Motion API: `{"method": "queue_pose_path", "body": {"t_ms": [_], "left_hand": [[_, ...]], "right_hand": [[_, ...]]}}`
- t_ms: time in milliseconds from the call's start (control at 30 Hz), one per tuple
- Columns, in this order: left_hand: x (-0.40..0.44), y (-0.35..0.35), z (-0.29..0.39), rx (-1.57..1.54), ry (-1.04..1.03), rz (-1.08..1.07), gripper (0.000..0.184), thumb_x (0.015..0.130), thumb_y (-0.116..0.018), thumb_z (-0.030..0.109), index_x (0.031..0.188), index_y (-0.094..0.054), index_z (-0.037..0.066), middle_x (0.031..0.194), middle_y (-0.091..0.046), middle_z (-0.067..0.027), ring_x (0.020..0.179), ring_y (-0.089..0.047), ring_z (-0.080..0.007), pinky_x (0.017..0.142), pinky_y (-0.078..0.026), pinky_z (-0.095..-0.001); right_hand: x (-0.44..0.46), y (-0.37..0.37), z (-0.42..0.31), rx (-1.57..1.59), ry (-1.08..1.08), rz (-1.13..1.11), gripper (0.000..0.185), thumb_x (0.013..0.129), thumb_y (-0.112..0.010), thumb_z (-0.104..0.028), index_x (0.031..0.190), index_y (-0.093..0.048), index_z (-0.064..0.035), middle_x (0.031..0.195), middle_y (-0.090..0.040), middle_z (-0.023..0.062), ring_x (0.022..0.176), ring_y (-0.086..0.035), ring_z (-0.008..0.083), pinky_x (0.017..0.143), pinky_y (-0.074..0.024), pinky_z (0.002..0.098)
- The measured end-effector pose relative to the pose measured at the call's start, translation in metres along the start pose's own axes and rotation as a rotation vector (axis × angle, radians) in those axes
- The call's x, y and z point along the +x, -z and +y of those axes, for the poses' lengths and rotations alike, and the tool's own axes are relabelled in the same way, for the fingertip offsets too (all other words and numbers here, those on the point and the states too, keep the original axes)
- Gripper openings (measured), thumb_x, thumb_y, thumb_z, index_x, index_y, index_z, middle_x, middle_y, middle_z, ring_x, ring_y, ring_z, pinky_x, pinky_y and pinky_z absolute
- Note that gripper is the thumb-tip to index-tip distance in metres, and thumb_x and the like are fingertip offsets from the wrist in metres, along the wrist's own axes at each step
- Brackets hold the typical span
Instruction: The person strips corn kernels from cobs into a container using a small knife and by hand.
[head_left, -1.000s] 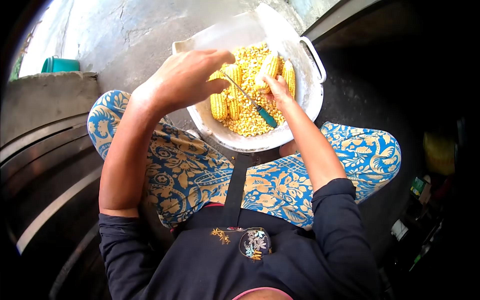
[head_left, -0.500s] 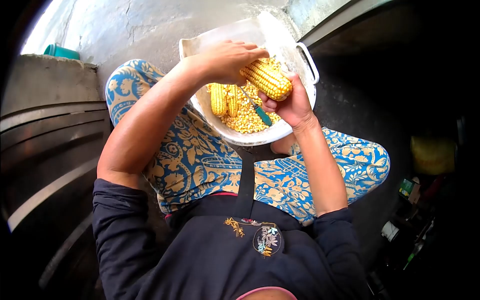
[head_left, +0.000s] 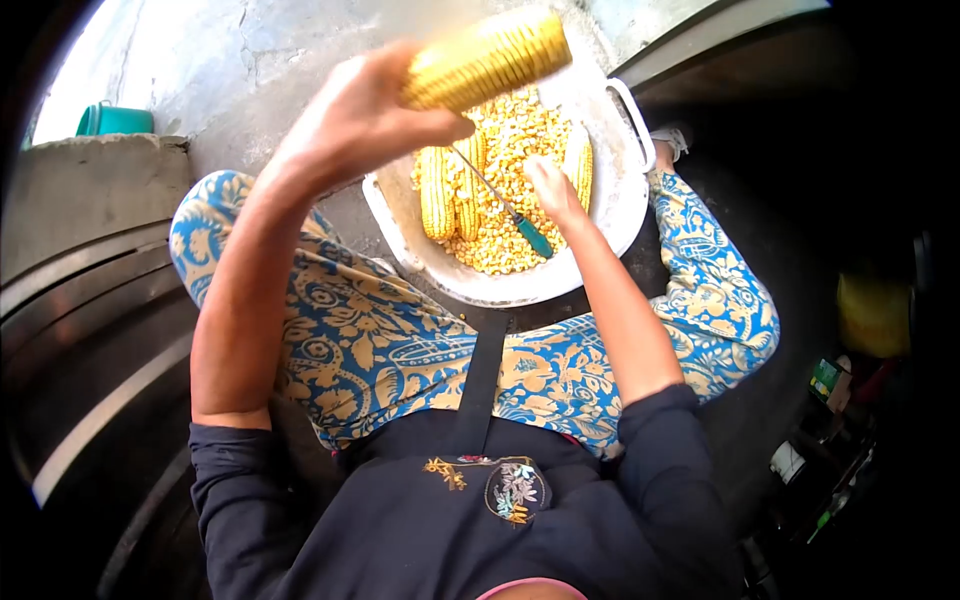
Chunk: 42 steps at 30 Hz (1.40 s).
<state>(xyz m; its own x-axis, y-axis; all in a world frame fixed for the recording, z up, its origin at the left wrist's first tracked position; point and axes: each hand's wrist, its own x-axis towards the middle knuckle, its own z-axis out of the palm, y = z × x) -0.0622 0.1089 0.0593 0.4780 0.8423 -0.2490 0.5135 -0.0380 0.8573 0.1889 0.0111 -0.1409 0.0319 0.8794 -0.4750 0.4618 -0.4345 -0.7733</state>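
My left hand (head_left: 370,110) is raised over the far left rim of the white tub (head_left: 500,290), closed around an ear of corn (head_left: 490,60) that is blurred by motion. Lower down, my right hand (head_left: 552,188) is over the loose corn kernels (head_left: 490,255) in the tub, near another ear (head_left: 580,165) by the right wall. Its fingers are foreshortened and blurred. Between the hands lies a screwdriver-like tool (head_left: 533,237) with a green handle and a thin metal shaft. Two more ears (head_left: 437,195) rest on the kernels at the tub's left side.
The tub stands between my legs in patterned trousers (head_left: 380,330), its handle (head_left: 632,125) on the right. At the left, a green container (head_left: 115,120) sits on a low concrete ledge (head_left: 90,175). Assorted items (head_left: 825,380) lie in the dark at the right.
My left hand has lifted the ear up and away from my right hand, which has let go of it and dropped lower over the kernels. An ear at the tub's right wall now shows.
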Motion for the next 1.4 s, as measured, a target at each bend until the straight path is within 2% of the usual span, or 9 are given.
{"method": "queue_pose_path", "body": {"t_ms": [200, 333, 500, 600, 733, 867, 967, 1100, 1400], "left_hand": [[-0.015, 0.007, 0.028, -0.291, 0.084, 0.098, 0.044, 0.068, -0.071, 0.031, 0.097, -0.058, 0.001, 0.078, -0.057, -0.003, 0.07, -0.052, -0.0099, 0.064, -0.041, -0.0234], [0.006, 0.014, 0.018, -0.373, 0.138, 0.044, 0.048, 0.072, -0.065, 0.035, 0.099, -0.057, -0.004, 0.085, -0.061, -0.0101, 0.071, -0.057, -0.0145, 0.064, -0.047, -0.0264], [0.032, 0.006, 0.023, -0.456, 0.016, 0.053, 0.048, 0.077, -0.062, 0.036, 0.103, -0.057, -0.004, 0.09, -0.061, -0.0108, 0.079, -0.06, -0.0163, 0.068, -0.048, -0.0279], [0.047, -0.002, 0.014, -0.487, -0.004, -0.019, 0.046, 0.077, -0.062, 0.034, 0.104, -0.056, -0.003, 0.092, -0.061, -0.0106, 0.081, -0.06, -0.0168, 0.07, -0.048, -0.028], [0.065, -0.023, -0.01, -0.537, 0.067, 0.011, 0.049, 0.076, -0.066, 0.033, 0.107, -0.052, -0.002, 0.093, -0.06, -0.0104, 0.081, -0.06, -0.017, 0.07, -0.048, -0.0288], [0.069, -0.023, -0.018, -0.615, 0.081, -0.027, 0.05, 0.076, -0.065, 0.034, 0.109, -0.05, 0.0, 0.093, -0.058, -0.0106, 0.08, -0.058, -0.0167, 0.069, -0.048, -0.029], [0.062, -0.019, -0.023, -0.777, -0.012, -0.059, 0.057, 0.079, -0.061, 0.04, 0.116, -0.047, -0.001, 0.103, -0.057, -0.0157, 0.087, -0.058, -0.0214, 0.074, -0.05, -0.035], [0.035, -0.026, -0.005, -1.273, -0.118, -0.089, 0.07, 0.079, -0.06, 0.047, 0.125, -0.041, -0.003, 0.12, -0.05, -0.0237, 0.099, -0.057, -0.0303, 0.082, -0.05, -0.0435], [-0.013, -0.08, -0.008, -1.469, 0.171, 0.218, 0.058, 0.079, -0.059, 0.043, 0.115, -0.045, 0.0, 0.087, -0.057, -0.0137, 0.067, -0.059, -0.0199, 0.056, -0.051, -0.0308]], "right_hand": [[0.021, -0.007, 0.002, -0.2, -0.357, 0.0, 0.066, 0.083, -0.047, -0.056, 0.118, -0.051, 0.0008, 0.117, -0.057, 0.0157, 0.108, -0.053, 0.0257, 0.092, -0.0385, 0.0364], [0.035, -0.038, 0.034, 0.093, -0.42, 0.146, 0.069, 0.085, -0.047, -0.053, 0.125, -0.045, 0.0025, 0.124, -0.053, 0.0144, 0.113, -0.051, 0.0227, 0.098, -0.036, 0.0334], [0.031, -0.049, 0.012, 1.226, -0.339, -0.047, 0.054, 0.088, -0.049, -0.042, 0.125, -0.047, -0.0029, 0.118, -0.058, 0.0094, 0.105, -0.057, 0.0181, 0.093, -0.0444, 0.0324], [0.007, -0.039, -0.03, 1.297, -0.196, -0.097, 0.051, 0.088, -0.05, -0.039, 0.125, -0.047, -0.0043, 0.121, -0.055, 0.0093, 0.11, -0.053, 0.0179, 0.097, -0.0408, 0.0338], [-0.016, -0.014, -0.035, 1.105, -0.205, -0.199, 0.051, 0.085, -0.055, -0.033, 0.123, -0.047, -0.0017, 0.119, -0.055, 0.0096, 0.11, -0.05, 0.0158, 0.089, -0.0432, 0.0307], [-0.041, 0.016, -0.013, -0.334, -0.236, -0.088, 0.042, 0.078, -0.058, -0.037, 0.103, -0.058, -0.0031, 0.096, -0.061, 0.0161, 0.096, -0.059, 0.029, 0.082, -0.0458, 0.0383], [-0.064, 0.002, -0.005, -0.74, -0.149, -0.154, 0.033, 0.073, -0.061, -0.029, 0.096, -0.06, -0.0048, 0.104, -0.06, 0.0148, 0.099, -0.057, 0.0309, 0.086, -0.0434, 0.0426], [-0.068, -0.013, 0.004, -0.818, -0.073, -0.093, 0.034, 0.073, -0.061, -0.026, 0.1, -0.058, -0.0052, 0.101, -0.057, 0.0185, 0.097, -0.058, 0.0338, 0.082, -0.0443, 0.0474], [-0.068, -0.016, -0.01, -0.652, -0.09, -0.113, 0.047, 0.07, -0.053, -0.021, 0.113, -0.045, -0.0033, 0.105, -0.055, 0.0257, 0.092, -0.058, 0.0424, 0.083, -0.045, 0.0498]]}}
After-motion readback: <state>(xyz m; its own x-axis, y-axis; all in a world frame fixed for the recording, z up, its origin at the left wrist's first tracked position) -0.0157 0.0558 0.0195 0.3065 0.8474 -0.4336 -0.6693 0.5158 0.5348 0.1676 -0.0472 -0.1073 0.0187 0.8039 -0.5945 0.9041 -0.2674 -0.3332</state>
